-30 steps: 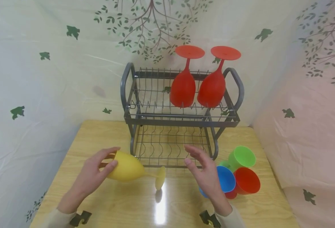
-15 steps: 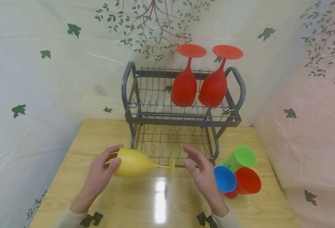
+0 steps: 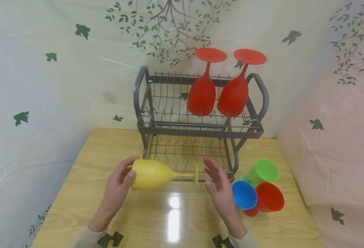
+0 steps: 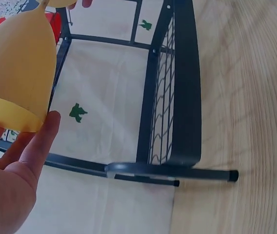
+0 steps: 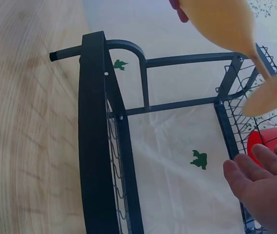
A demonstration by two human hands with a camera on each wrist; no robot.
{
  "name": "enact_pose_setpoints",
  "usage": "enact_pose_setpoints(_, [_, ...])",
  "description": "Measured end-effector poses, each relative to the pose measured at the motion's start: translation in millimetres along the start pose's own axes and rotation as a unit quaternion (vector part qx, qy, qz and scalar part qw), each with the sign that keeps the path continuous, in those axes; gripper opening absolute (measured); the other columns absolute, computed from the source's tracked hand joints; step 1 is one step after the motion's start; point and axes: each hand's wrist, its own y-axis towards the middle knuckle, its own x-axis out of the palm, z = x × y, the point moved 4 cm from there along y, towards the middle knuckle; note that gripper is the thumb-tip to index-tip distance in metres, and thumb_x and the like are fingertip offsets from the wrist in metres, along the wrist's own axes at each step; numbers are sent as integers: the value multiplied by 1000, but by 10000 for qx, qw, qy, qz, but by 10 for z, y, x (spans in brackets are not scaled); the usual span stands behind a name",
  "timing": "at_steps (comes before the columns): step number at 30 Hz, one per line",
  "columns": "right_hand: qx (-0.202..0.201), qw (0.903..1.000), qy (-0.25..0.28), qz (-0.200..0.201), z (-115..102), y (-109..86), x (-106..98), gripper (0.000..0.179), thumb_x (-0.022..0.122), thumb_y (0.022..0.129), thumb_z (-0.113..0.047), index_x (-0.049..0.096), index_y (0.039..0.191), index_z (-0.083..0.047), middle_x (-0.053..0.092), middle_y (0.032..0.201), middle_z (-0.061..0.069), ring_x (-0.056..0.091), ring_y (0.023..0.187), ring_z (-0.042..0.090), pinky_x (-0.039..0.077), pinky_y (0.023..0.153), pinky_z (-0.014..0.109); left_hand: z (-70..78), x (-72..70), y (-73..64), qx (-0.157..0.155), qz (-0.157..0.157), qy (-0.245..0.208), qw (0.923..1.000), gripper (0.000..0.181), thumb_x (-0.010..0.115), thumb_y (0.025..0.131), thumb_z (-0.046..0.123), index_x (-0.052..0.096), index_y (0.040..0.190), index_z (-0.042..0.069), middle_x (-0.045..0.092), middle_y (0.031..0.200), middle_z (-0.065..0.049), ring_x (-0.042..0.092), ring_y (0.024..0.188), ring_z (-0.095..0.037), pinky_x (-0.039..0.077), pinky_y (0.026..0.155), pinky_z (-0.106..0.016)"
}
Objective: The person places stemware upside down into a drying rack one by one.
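Note:
My left hand grips a yellow plastic wine glass by its rim, thumb on the near side and fingers behind. The glass lies sideways in the air in front of the rack, bowl to the left, its round foot pointing right. Just right of that foot is my right hand, fingers loosely bent and apart from the glass. The right wrist view shows a gap between the yellow foot and these fingertips. In the left wrist view the bowl shows its rim towards my fingers.
A dark two-tier dish rack stands at the back of the wooden table. Two red wine glasses stand upside down on its upper tier, towards the right. Green, blue and red cups stand together beside my right hand.
My left hand has moved right and slightly up with the yellow wine glass, turning it level. Its foot has come closer to my right hand, which has barely moved.

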Motion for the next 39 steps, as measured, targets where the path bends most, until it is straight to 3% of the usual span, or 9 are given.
enact_pose_setpoints(6, [-244, 9992, 284, 113, 31, -27, 35, 69, 59, 105, -41, 36, 159, -5, 42, 162, 15, 40, 149, 21, 37, 118, 29, 31, 93, -6, -72, 172, -404, 9990, 39, 51, 104, 14, 57, 143, 11, 67, 128, -15, 69, 103, -10, 59, 74, -29])
enact_pose_setpoints(13, [-63, 9989, 385, 276, 120, -52, 43, 67, 61, 105, -38, 38, 159, -6, 41, 161, 18, 41, 148, 20, 37, 116, 28, 89, 197, -11, -62, 344, -704, 9969, 41, 49, 104, 12, 54, 144, 5, 63, 127, -3, 67, 104, -12, 59, 77, -28])
enact_pose_setpoints(20, [107, 9985, 509, 146, 166, -71, 98, 61, 65, 103, -27, 42, 157, -12, 44, 161, 10, 38, 150, 22, 36, 117, 29, 107, 308, -10, -16, 382, -784, 9962, 41, 44, 107, 15, 53, 145, 3, 56, 144, -15, 60, 121, -12, 55, 92, -25])
enact_pose_setpoints(23, [-28, 9983, 590, 32, 146, -64, 131, 64, 67, 102, -33, 41, 157, -11, 43, 161, 11, 38, 150, 24, 36, 118, 32, 108, 361, -11, -78, 367, -772, 9963, 42, 43, 107, 14, 53, 145, 1, 54, 147, -18, 56, 126, -13, 51, 97, -24])
enact_pose_setpoints(27, [-216, 9966, 779, -132, 123, -62, 179, 74, 67, 101, -42, 37, 159, -7, 40, 162, 17, 40, 149, 24, 37, 118, 34, 121, 432, -22, -181, 349, -930, 9949, 41, 41, 107, 14, 53, 144, -1, 57, 142, -19, 62, 113, -17, 56, 88, -27])
enact_pose_setpoints(32, [-492, 9938, 951, -287, 91, -49, 254, 74, 66, 102, -39, 35, 159, -2, 37, 159, 29, 42, 148, 24, 36, 118, 34, 148, 513, -39, -348, 295, -1128, 9926, 40, 40, 109, 17, 54, 144, 3, 60, 134, -15, 61, 84, -15, 56, 66, -26])
enact_pose_setpoints(36, [-642, 9915, 1078, -350, 46, -35, 311, 71, 67, 102, -36, 37, 158, -2, 41, 159, 24, 42, 148, 27, 35, 120, 34, 161, 573, -37, -411, 197, -1505, 9876, 39, 38, 111, 17, 51, 144, 1, 58, 131, -14, 62, 85, -17, 59, 68, -28])
enact_pose_setpoints(39, [-689, 9908, 1106, -371, 20, -28, 342, 72, 68, 101, -35, 36, 157, -2, 41, 160, 20, 41, 149, 28, 35, 120, 34, 164, 610, -34, -423, 106, -1772, 9832, 41, 35, 112, 18, 48, 144, -3, 56, 131, -15, 65, 96, -22, 62, 76, -34])
